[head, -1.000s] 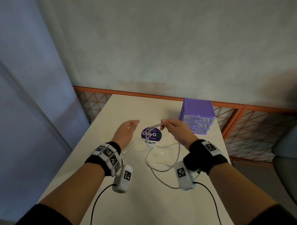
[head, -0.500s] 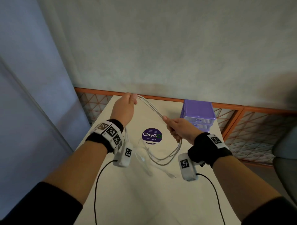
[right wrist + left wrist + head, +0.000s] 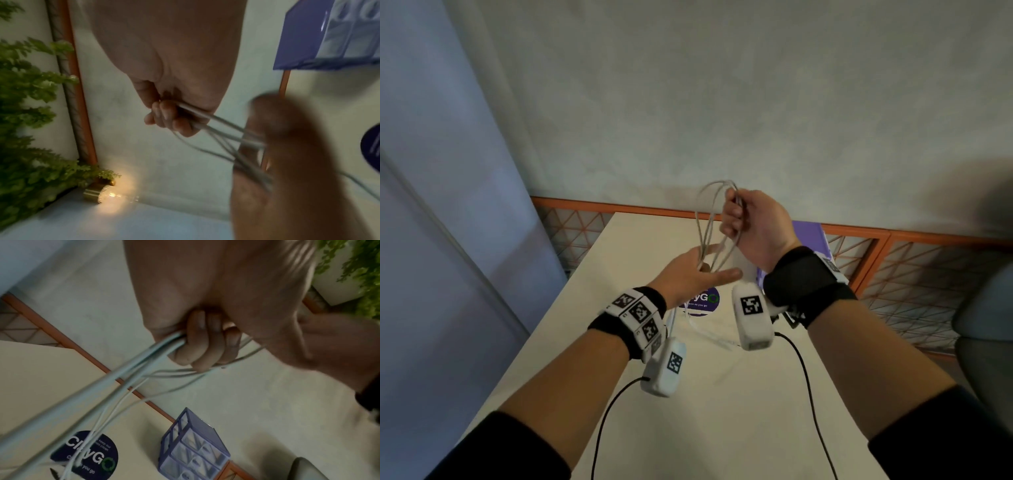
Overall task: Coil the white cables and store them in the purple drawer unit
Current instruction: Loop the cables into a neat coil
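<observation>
Loops of white cable [image 3: 705,219] hang in the air over the table between my two hands. My right hand [image 3: 736,212] is raised and grips the top of the loops, fingers curled round the strands [image 3: 222,128]. Just below it, my left hand [image 3: 702,270] holds the lower part of the loops; its fingers [image 3: 205,340] are curled round the cables [image 3: 115,381]. Loose cable [image 3: 709,334] trails down onto the table. The purple drawer unit [image 3: 808,233] stands at the table's far right, mostly hidden behind my right wrist; its clear-fronted drawers [image 3: 195,446] are closed.
A round purple sticker [image 3: 702,303] lies on the cream table [image 3: 722,428] under my hands. An orange-framed mesh railing [image 3: 893,267] runs behind the table against the wall. A grey chair [image 3: 986,325] is at the right. A plant [image 3: 26,113] and lamp [image 3: 102,193] show nearby.
My hands rose from the tabletop with the cable. The right hand has lifted the loops high, while the left, raised half a second ago, has dropped below it.
</observation>
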Tool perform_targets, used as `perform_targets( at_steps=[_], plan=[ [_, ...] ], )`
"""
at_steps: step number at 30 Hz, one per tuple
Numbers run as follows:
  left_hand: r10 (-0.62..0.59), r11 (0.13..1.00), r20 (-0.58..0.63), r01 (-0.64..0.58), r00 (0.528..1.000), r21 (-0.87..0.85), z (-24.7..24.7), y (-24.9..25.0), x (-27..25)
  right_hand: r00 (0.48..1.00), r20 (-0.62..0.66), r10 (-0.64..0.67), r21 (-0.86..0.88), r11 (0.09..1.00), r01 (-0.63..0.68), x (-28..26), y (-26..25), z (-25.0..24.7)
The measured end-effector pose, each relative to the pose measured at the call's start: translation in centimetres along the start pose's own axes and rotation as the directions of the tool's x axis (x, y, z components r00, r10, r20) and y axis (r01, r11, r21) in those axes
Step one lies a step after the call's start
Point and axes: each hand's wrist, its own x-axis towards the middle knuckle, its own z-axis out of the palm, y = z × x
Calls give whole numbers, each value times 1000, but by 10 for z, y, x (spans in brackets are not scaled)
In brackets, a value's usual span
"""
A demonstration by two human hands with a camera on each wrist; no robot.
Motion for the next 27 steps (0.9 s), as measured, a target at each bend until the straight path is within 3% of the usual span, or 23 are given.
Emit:
perform_targets(
  at_steps=[2, 5, 8, 11, 13, 16, 19, 20, 22, 24, 27],
  plan=[
    [-19, 998, -54, 22, 998, 64, 5, -4, 7, 996, 90, -1, -33, 999, 4, -2, -5, 7],
    [-16, 982, -128, 40, 992, 185, -1, -10, 13, 997, 75, -6, -300, 954, 29, -8, -14, 6],
    [-34, 958, -103, 62, 994, 279, -11, -14, 12, 993, -1, -122, -551, 828, 101, -8, -30, 7],
    [-70, 937, -64, 87, 996, 338, -17, -24, 6, 938, -108, -330, -762, 633, 134, -6, -54, 8],
    [-73, 946, -40, 81, 997, 314, -19, -27, 2, 905, -81, -418, -849, 505, 157, -6, -66, 6],
    [-62, 965, -8, 61, 998, 256, -22, -19, 1, 895, 7, -447, -891, 404, 209, -6, -71, 3],
    [-83, 996, 24, 83, 996, 31, -29, -19, 3, 886, 30, -463, -927, 319, 199, 2, -69, 0],
    [-93, 995, 43, 94, 995, -35, -32, -20, 2, 883, 15, -469, -928, 322, 187, 5, -69, -2],
    [-93, 992, 75, 99, 993, -82, -35, -19, -1, 893, -70, -445, -889, 434, 147, 6, -67, -7],
    [-53, 999, 72, 52, 996, 13, -35, -16, -3, 898, -162, -410, -814, 569, 113, 3, -64, -10],
    [36, 979, 98, -54, 995, 196, -32, -13, -7, 871, -195, -451, -809, 576, 118, 3, -64, -8]
  ],
)
